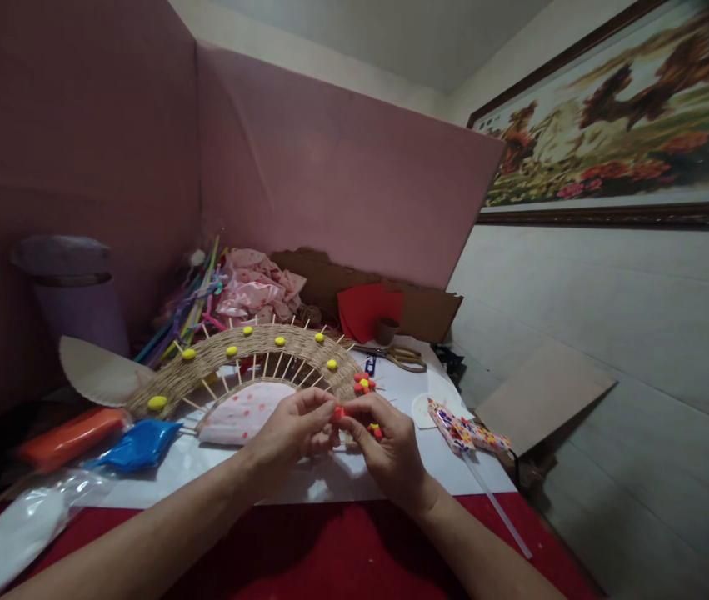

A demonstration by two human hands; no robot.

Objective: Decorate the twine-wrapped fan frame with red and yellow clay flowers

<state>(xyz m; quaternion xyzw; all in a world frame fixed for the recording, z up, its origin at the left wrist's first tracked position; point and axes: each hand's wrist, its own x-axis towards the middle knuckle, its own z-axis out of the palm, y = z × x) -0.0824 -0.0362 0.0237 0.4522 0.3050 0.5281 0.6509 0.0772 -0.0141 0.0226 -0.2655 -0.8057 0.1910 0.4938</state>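
Between the fingertips of my left hand (304,425) and my right hand (388,442) is a small piece of red modelling clay (340,412). Both hands pinch it above the front edge of a half-round craft piece. That piece has a woven twine arch (217,360) on thin wooden sticks around a half disc of white cloth with red dots (245,412). Several yellow clay dots (280,341) sit along the arch. At its right end is a red clay flower (364,383) with a yellow centre; another red and yellow one is partly hidden behind my right hand.
Left of the craft piece lie packs of orange clay (72,437), blue clay (138,446) and white clay (10,533). Scissors (401,357), red paper (366,310) and pink cloth (260,283) lie behind. A glue gun (466,429) rests at the right.
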